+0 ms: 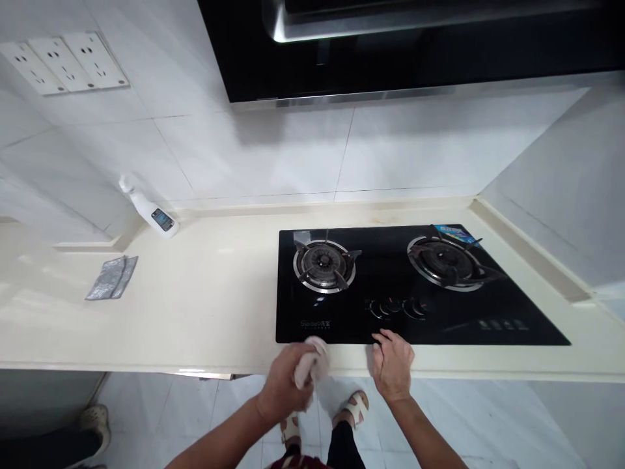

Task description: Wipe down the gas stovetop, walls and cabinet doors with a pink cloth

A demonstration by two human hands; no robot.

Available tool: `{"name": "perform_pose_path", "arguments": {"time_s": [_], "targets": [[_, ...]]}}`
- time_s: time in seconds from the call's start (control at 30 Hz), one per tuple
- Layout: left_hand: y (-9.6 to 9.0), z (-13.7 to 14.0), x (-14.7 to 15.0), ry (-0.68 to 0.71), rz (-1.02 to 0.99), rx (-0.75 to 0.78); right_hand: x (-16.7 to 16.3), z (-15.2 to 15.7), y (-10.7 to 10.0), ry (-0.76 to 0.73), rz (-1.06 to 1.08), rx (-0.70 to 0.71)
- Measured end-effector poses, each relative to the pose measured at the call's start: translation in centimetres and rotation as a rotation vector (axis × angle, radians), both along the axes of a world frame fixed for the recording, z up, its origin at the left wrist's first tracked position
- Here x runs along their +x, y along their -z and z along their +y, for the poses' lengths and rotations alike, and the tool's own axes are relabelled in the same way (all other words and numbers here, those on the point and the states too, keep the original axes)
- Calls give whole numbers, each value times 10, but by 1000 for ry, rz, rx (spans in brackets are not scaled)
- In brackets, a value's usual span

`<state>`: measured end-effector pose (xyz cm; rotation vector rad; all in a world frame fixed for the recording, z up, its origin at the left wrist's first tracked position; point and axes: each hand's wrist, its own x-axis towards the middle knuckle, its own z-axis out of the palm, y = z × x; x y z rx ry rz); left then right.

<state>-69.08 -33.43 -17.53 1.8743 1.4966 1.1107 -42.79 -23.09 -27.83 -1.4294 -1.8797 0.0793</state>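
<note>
From my end, left to right. Far left: wall sockets (64,63). Below them on the pale countertop (209,299), a grey folded packet (111,278) lies flat; I can't make out what it is. Just right and farther back, a white spray bottle (150,207) leans, neck tilted left. Near left, at floor level: another person's shoe (96,426).

Left hand (288,378): forearm comes up from near centre, angled right, fingers closed around a pale cloth (317,358), bunched. Cloth is at the counter's near edge, by the near-left corner of the black gas hob (371,260); can't tell if it touches the glass. Left burner (325,266) sits beyond.

Right hand (393,365): forearm angles in from near right, palm down, fingers loosely bent, tips at the hob's near edge, below the knobs (393,305). I see nothing in it. Right burner (445,260) is farther right, blue sticker (456,233) behind.
</note>
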Motion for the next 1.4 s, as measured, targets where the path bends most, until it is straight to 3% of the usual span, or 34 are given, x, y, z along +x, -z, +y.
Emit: {"name": "perform_pose_path", "arguments": {"time_s": [0.1,0.2,0.3,0.4,0.53,0.8,0.9,1.07,1.17,1.27,1.33,1.4], "targets": [[-7,18,4,-151,-63,24,0,1,1,33,52,23],[5,38,41,46,94,99,5,4,9,29,88,30],[27,48,81,303,422,128,12,9,18,22,80,52],[45,48,91,312,612,149,15,10,22,14,68,80],[52,25,48,240,661,159,14,7,18,2,19,89],[33,-49,-78,-181,568,128,10,5,13,25,-75,67],[18,-64,-101,-324,309,1,9,6,14,38,-76,46],[-16,-70,-107,-651,-475,-362,8,6,16,48,-83,39],[-29,-55,-108,-589,-790,-497,7,6,17,54,-76,43],[-25,-32,-120,-505,-513,-408,8,5,16,56,-79,51],[-16,-19,-132,-590,-247,-267,8,5,16,62,-89,58],[-5,-15,-142,-693,-131,-167,8,5,15,64,-102,68]]}}
